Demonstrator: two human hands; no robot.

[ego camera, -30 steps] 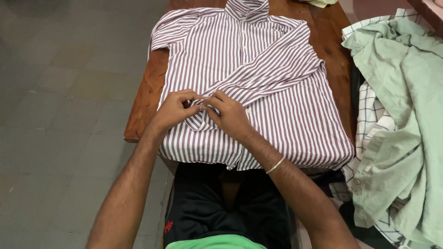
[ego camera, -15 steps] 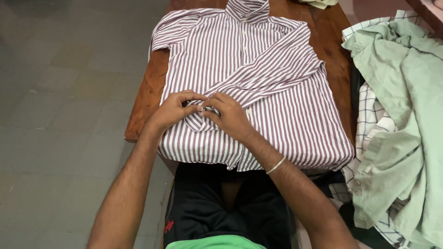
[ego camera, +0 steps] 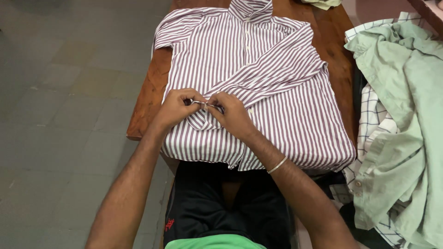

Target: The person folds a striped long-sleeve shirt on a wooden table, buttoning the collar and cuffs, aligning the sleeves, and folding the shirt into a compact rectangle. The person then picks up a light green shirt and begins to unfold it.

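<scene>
A wooden table (ego camera: 147, 99) carries a maroon-and-white striped shirt (ego camera: 277, 106) laid flat with its collar at the far end, and a heap of pale green and checked clothes (ego camera: 397, 115) lies to the right. One sleeve crosses the shirt front diagonally, ending at the cuff (ego camera: 203, 120) near the table's front left. The left hand (ego camera: 174, 109) and right hand (ego camera: 233, 115) meet there, fingertips together, pinching the cuff's edge between them.

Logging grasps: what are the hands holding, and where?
Both hands, left and right, pinch the striped shirt at its sleeve cuff.
</scene>
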